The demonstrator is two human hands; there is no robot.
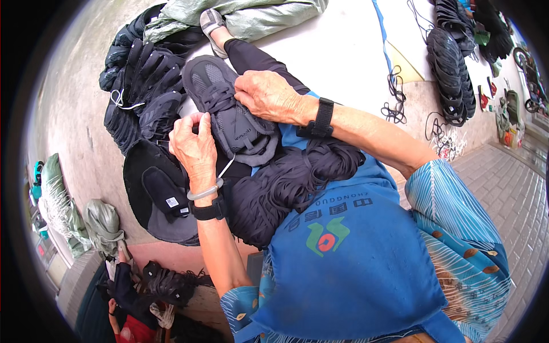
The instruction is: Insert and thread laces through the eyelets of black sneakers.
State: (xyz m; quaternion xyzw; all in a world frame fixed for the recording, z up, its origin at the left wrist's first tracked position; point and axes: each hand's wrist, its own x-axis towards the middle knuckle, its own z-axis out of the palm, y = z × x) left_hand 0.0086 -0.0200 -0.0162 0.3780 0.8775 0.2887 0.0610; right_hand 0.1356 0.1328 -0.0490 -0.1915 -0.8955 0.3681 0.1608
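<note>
A black shoe upper [242, 127] with a mesh toe lies across my lap, its toe pointing away and its laces crossing the middle. On its right side my right hand [269, 98] is closed, with the dark shoelace [218, 100] running to its fingertips. At the left side, my left hand [194, 146] holds thumb and forefinger pinched together; whatever is between them is too small to make out. A thick bundle of black laces [297, 180] rests on my blue apron [349, 257], just nearer than the shoe. A white cord [227, 166] hangs beside the upper.
Stacked black shoe uppers [148, 80] stand to the left, near a round black container [140, 194] holding a dark piece. More uppers [449, 74] and loose black laces [394, 97] lie at right. Pale green sacks [269, 20] are at the back. Another person [134, 303] sits at lower left.
</note>
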